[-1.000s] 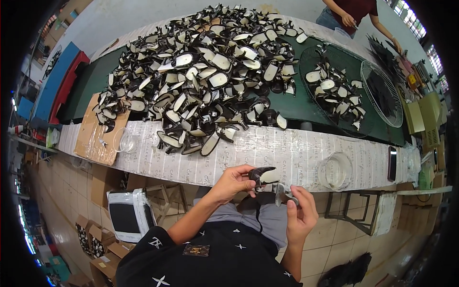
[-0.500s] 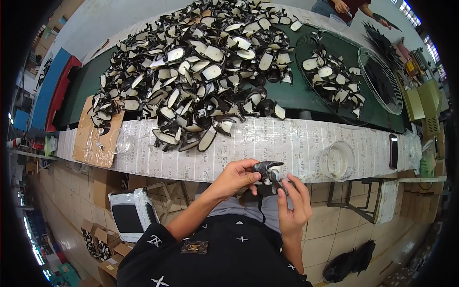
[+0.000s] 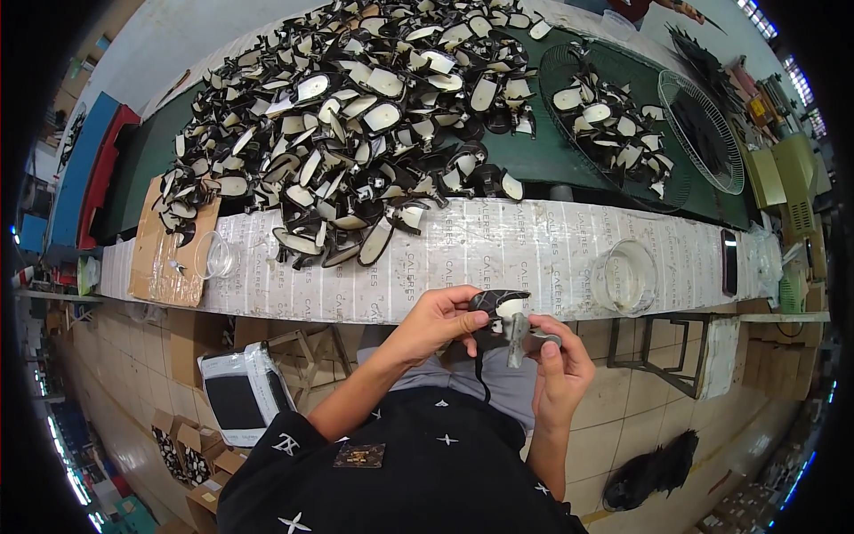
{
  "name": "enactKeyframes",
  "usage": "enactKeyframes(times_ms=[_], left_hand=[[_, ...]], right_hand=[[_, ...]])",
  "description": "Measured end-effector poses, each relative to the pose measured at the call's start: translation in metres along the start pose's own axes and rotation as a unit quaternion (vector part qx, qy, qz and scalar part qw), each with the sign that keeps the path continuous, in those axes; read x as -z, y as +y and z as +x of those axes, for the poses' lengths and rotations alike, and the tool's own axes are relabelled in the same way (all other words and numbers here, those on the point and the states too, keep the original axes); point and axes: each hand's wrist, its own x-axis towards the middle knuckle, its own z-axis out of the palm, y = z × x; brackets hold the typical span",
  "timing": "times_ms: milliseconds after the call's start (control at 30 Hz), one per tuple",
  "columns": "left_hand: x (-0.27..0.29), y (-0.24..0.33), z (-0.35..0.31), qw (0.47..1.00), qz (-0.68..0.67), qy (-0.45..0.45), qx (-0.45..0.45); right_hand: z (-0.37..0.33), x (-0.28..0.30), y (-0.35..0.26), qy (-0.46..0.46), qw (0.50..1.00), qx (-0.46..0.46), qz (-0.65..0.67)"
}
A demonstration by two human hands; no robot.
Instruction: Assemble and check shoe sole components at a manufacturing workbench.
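My left hand [image 3: 436, 327] grips a black shoe upper [image 3: 500, 296] with a pale cream lining, thumb and fingers closed on its left side. It is held just off the near edge of the bench, above my lap. A greyish strap-like strip [image 3: 515, 349] hangs down from its right side. My right hand [image 3: 562, 367] pinches a dark strap end [image 3: 544, 335] on that same side. The strap's full shape is partly hidden by my fingers. Beyond my hands, a large heap of similar black-and-cream shoe uppers [image 3: 382, 116] covers the bench.
A round wire basket [image 3: 544, 84] of similar uppers stands right of the heap, beside another wire basket [image 3: 740, 173] with black pieces. Clear plastic tubs stand right [image 3: 654, 285] and left [image 3: 216, 256]. Cardboard [image 3: 147, 267] lies at left, a phone [image 3: 729, 262] at right. Another person's hand [image 3: 689, 11] shows far right.
My right hand has turned and moved slightly right, and now pinches the strap end. The greyish strip has swung into view. The whole view has shifted a little.
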Motion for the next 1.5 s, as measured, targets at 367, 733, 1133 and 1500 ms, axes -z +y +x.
enactKeyframes(times_ms=[367,733,1133,1500], left_hand=[[-0.017,-0.001,-0.005,0.999,0.019,0.02,-0.02],[-0.02,-0.003,-0.002,0.999,0.042,-0.002,-0.018],[-0.02,-0.005,0.001,0.996,0.079,-0.015,-0.023],[-0.013,-0.004,0.002,0.999,0.017,-0.041,0.011]], right_hand=[[0.005,0.003,-0.028,0.032,0.968,0.084,-0.236],[0.013,-0.001,-0.035,-0.045,0.902,0.209,-0.376],[0.014,-0.002,-0.036,0.016,0.861,0.223,-0.457],[0.007,0.012,-0.038,0.08,0.912,0.148,-0.374]])
